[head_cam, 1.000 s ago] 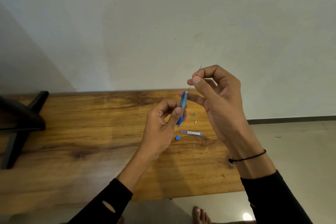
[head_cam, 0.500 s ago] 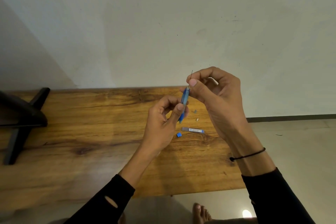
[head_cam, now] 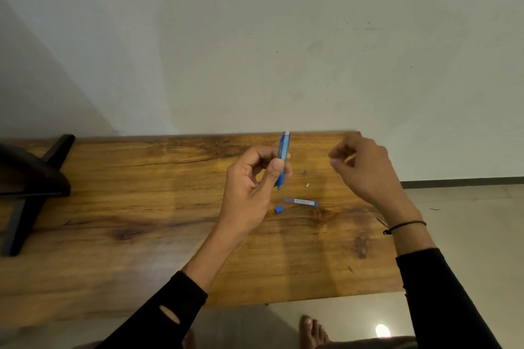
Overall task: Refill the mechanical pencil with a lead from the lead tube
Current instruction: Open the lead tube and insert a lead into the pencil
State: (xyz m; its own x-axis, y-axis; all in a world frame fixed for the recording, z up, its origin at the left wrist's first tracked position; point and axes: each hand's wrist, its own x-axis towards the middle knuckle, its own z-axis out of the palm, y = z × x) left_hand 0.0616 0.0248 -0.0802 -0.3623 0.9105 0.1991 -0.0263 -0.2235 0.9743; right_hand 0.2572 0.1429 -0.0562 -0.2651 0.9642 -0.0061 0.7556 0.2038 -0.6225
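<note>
The left hand (head_cam: 249, 190) holds the blue pencil (head_cam: 283, 159) above the wooden table (head_cam: 141, 207). The thumb and fingers are closed tight around the lower part of the pencil. The pencil stands almost straight up, and its pale top end reaches the far edge of the table.

The right hand (head_cam: 365, 173) is up in the air near the far right corner of the table, well apart from the pencil. It looks blurry. Its fingers are curled in close together, but I cannot tell if they hold anything.

The lead tube (head_cam: 301, 202) lies flat on the table, between the two hands and a bit nearer to the person. A small blue cap (head_cam: 278, 209) lies just beside the tube's left end. Two tiny bits (head_cam: 304, 172) lie on the table a little farther back, near the pencil's tip. They are too small to tell what they are.

A black stand (head_cam: 31, 187) sits at the left edge of the table. A black band (head_cam: 405, 226) goes around the right wrist.
</note>
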